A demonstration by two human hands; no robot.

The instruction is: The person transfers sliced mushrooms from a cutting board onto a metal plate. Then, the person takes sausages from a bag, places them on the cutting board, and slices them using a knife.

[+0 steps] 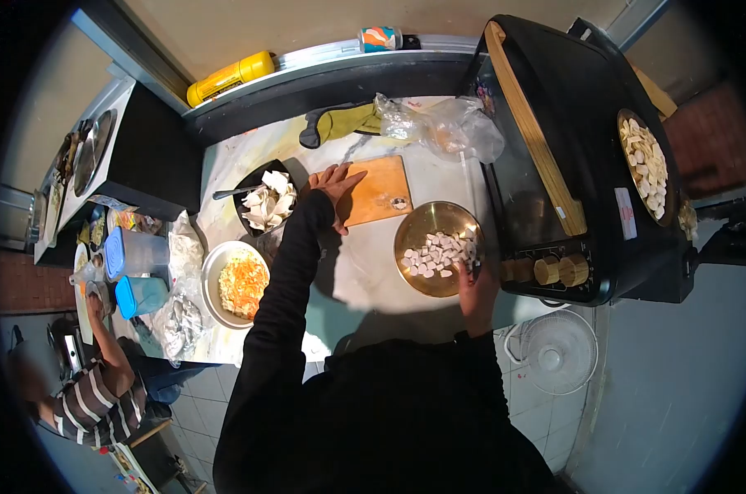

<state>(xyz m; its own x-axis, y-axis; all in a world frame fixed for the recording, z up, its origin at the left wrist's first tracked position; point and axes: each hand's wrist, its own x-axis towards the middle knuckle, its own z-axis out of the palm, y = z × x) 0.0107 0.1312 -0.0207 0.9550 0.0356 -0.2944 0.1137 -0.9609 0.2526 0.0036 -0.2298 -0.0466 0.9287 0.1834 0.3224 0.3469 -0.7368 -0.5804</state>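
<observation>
Here, the right hand (477, 295) meets the metal bowl (422, 219) of pale cubes (439, 253); whether it grips, I cannot tell. The white bowl (210, 288) holds orange and pale shreds (242, 286). Beyond, the left hand (335, 191) spreads, holding nothing, on the wooden board (378, 188), near white chunks (270, 202) in a black bowl (249, 177).

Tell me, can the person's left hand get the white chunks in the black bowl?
Probably yes. The left hand rests on the board, close to the black bowl. The white chunks are uncovered, and nothing seems to block the way.
</observation>
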